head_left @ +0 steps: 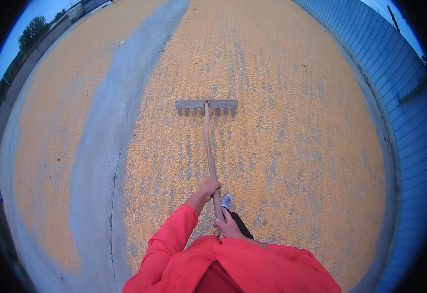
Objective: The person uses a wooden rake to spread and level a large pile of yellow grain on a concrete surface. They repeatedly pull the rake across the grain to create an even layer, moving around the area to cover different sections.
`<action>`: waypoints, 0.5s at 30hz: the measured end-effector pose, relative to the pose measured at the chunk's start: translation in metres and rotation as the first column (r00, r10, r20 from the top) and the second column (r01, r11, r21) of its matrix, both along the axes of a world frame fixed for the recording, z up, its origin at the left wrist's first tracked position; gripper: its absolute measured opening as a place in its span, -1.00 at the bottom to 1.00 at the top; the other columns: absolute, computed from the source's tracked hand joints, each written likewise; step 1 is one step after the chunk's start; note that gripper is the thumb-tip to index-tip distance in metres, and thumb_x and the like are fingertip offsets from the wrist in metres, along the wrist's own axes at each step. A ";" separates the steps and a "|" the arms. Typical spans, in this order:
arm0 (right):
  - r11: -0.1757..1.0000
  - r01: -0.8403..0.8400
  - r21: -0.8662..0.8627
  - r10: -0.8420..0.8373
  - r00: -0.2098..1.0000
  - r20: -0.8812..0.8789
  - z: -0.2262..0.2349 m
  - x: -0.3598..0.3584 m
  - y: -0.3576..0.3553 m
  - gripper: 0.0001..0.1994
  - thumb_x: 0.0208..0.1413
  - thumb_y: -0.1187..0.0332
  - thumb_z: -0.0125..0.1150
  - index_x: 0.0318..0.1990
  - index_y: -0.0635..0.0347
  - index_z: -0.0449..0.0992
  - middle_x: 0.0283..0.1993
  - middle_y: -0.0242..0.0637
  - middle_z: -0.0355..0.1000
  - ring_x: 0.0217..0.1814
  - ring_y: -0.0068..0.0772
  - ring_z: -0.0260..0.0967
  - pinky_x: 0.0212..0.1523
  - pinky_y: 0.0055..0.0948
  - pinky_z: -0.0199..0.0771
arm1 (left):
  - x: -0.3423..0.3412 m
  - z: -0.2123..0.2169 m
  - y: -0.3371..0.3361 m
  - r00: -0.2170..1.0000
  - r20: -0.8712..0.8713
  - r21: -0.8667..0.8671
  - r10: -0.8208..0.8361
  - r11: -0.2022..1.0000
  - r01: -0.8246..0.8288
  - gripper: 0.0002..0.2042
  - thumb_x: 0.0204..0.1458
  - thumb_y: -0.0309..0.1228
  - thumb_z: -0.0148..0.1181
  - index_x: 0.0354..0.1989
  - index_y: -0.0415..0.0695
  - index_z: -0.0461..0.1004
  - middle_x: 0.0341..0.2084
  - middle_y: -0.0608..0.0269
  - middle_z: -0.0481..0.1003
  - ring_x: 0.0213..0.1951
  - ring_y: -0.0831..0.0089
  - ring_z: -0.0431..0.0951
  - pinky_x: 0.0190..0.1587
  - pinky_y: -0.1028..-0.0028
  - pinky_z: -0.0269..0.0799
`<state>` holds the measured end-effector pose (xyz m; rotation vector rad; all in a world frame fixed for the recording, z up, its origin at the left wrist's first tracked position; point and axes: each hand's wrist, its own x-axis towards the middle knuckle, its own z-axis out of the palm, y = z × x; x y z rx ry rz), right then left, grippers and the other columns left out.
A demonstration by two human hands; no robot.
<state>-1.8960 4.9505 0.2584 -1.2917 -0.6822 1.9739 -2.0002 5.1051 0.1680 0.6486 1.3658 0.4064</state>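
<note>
A wooden rake (210,141) stretches out ahead of me, its long, slightly bent handle running away from my body. Its wide head (189,104) has short, blunt teeth that point back toward me over the spread yellow grain (291,161), which looks like corn kernels. My left hand (210,187) is wrapped round the handle partway down. Closer to my body, my right hand (229,226) grips the handle near its end. Both sleeves are red.
A bare concrete strip (107,122) divides the grain from a second grain patch (47,161) on the left. A blue corrugated metal wall (394,63) curves along the right. A low wall (40,49) stands far left. My shoe (226,200) is on the grain.
</note>
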 end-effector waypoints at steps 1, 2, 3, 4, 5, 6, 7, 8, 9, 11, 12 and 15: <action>1.000 0.023 0.009 -0.022 0.999 -0.037 -0.005 -0.002 0.030 -0.38 0.06 0.34 -0.10 0.24 0.11 -0.24 -0.45 -0.28 0.27 -0.63 -0.55 0.26 -0.66 -0.56 0.26 | -0.003 -0.001 0.032 1.000 -0.002 0.022 -0.026 0.999 0.026 -0.73 -0.13 -0.52 0.01 -0.25 -0.23 0.12 -0.61 0.17 0.30 -0.67 0.35 0.39 -0.65 0.32 0.43; 0.999 0.043 0.016 -0.041 0.996 -0.074 -0.008 -0.004 0.061 -0.38 0.06 0.34 -0.10 0.23 0.10 -0.24 -0.45 -0.28 0.27 -0.63 -0.54 0.26 -0.66 -0.56 0.26 | -0.006 -0.003 0.066 0.999 -0.004 0.044 -0.049 0.998 0.049 -0.73 -0.10 -0.48 0.00 -0.23 -0.22 0.12 -0.56 0.13 0.31 -0.64 0.33 0.41 -0.61 0.31 0.45; 0.997 0.072 0.009 -0.071 0.992 -0.109 -0.009 -0.005 0.089 -0.39 0.06 0.34 -0.10 0.23 0.09 -0.23 -0.46 -0.28 0.27 -0.62 -0.54 0.26 -0.66 -0.55 0.26 | -0.007 -0.005 0.092 0.997 -0.005 0.051 -0.082 0.995 0.082 -0.74 -0.06 -0.45 0.00 -0.22 -0.21 0.11 -0.51 0.10 0.33 -0.60 0.31 0.43 -0.56 0.30 0.47; 0.998 0.062 -0.003 -0.062 0.998 -0.028 -0.019 -0.004 0.115 -0.41 0.07 0.37 -0.10 0.23 0.04 -0.20 -0.47 -0.31 0.24 -0.64 -0.53 0.24 -0.67 -0.53 0.28 | -0.003 -0.003 0.122 0.995 0.011 0.062 -0.102 0.993 0.101 -0.72 -0.03 -0.41 -0.03 -0.17 -0.20 0.10 -0.47 0.10 0.33 -0.56 0.30 0.43 -0.51 0.29 0.48; 0.995 0.095 -0.038 -0.098 0.990 -0.097 -0.026 0.004 0.145 -0.41 0.07 0.38 -0.11 0.23 0.01 -0.21 -0.47 -0.30 0.23 -0.64 -0.53 0.23 -0.66 -0.51 0.29 | -0.001 -0.004 0.144 0.992 0.026 0.073 -0.120 0.990 0.118 -0.70 0.00 -0.38 -0.05 -0.13 -0.19 0.10 -0.42 0.10 0.33 -0.52 0.29 0.44 -0.46 0.28 0.48; 0.987 0.136 -0.089 -0.149 0.975 -0.166 -0.027 0.009 0.171 -0.40 0.07 0.39 -0.11 0.24 -0.02 -0.22 -0.47 -0.30 0.23 -0.64 -0.53 0.22 -0.65 -0.50 0.30 | -0.003 -0.008 0.157 0.988 0.042 0.069 -0.151 0.987 0.148 -0.68 0.03 -0.34 -0.07 -0.08 -0.18 0.09 -0.37 0.10 0.34 -0.49 0.28 0.45 -0.41 0.27 0.49; 0.977 0.172 -0.123 -0.197 0.953 -0.231 -0.024 0.013 0.207 -0.40 0.08 0.40 -0.12 0.24 -0.05 -0.23 -0.47 -0.30 0.22 -0.64 -0.53 0.21 -0.64 -0.48 0.30 | -0.002 0.003 0.178 0.977 0.082 0.068 -0.194 0.980 0.189 -0.64 0.06 -0.30 -0.11 0.01 -0.11 0.06 -0.29 0.12 0.32 -0.38 0.29 0.44 -0.30 0.26 0.46; 0.977 0.184 -0.113 -0.206 0.950 -0.234 -0.022 0.013 0.240 -0.41 0.08 0.40 -0.12 0.24 -0.06 -0.22 -0.47 -0.30 0.22 -0.64 -0.53 0.21 -0.65 -0.48 0.31 | 0.002 0.020 0.197 0.978 0.088 0.064 -0.191 0.981 0.186 -0.61 0.06 -0.32 -0.11 0.06 -0.06 0.03 -0.28 0.16 0.32 -0.31 0.33 0.42 -0.30 0.28 0.44; 0.976 0.179 -0.123 -0.204 0.950 -0.237 -0.019 0.010 0.264 -0.41 0.08 0.40 -0.12 0.24 -0.06 -0.21 -0.47 -0.31 0.22 -0.65 -0.54 0.21 -0.66 -0.49 0.31 | 0.004 0.030 0.210 0.985 0.078 0.094 -0.156 0.984 0.148 -0.60 0.07 -0.34 -0.12 0.08 -0.07 0.01 -0.29 0.17 0.32 -0.27 0.38 0.38 -0.29 0.31 0.42; 0.978 0.164 -0.125 -0.190 0.955 -0.226 -0.023 0.014 0.312 -0.42 0.09 0.40 -0.13 0.23 -0.08 -0.20 -0.48 -0.32 0.22 -0.65 -0.55 0.20 -0.69 -0.49 0.31 | 0.002 0.011 0.256 0.987 0.073 0.154 -0.140 0.980 0.128 -0.59 0.08 -0.36 -0.14 0.10 -0.06 -0.01 -0.31 0.20 0.31 -0.31 0.41 0.37 -0.31 0.32 0.42; 0.977 0.170 -0.132 -0.195 0.957 -0.214 -0.028 0.014 0.333 -0.43 0.09 0.39 -0.13 0.23 -0.10 -0.20 -0.48 -0.33 0.23 -0.66 -0.55 0.19 -0.69 -0.50 0.30 | 0.004 0.007 0.279 0.985 0.080 0.133 -0.152 0.981 0.141 -0.59 0.08 -0.37 -0.14 0.11 -0.06 -0.02 -0.32 0.21 0.31 -0.32 0.42 0.37 -0.31 0.32 0.42; 0.978 0.140 -0.154 -0.163 0.975 -0.152 -0.028 0.018 0.401 -0.42 0.09 0.39 -0.12 0.23 -0.11 -0.20 -0.49 -0.34 0.23 -0.67 -0.56 0.19 -0.70 -0.51 0.30 | 0.005 -0.001 0.353 0.984 0.089 0.092 -0.156 0.985 0.148 -0.56 0.08 -0.38 -0.14 0.14 -0.03 -0.04 -0.35 0.24 0.32 -0.35 0.43 0.36 -0.32 0.34 0.42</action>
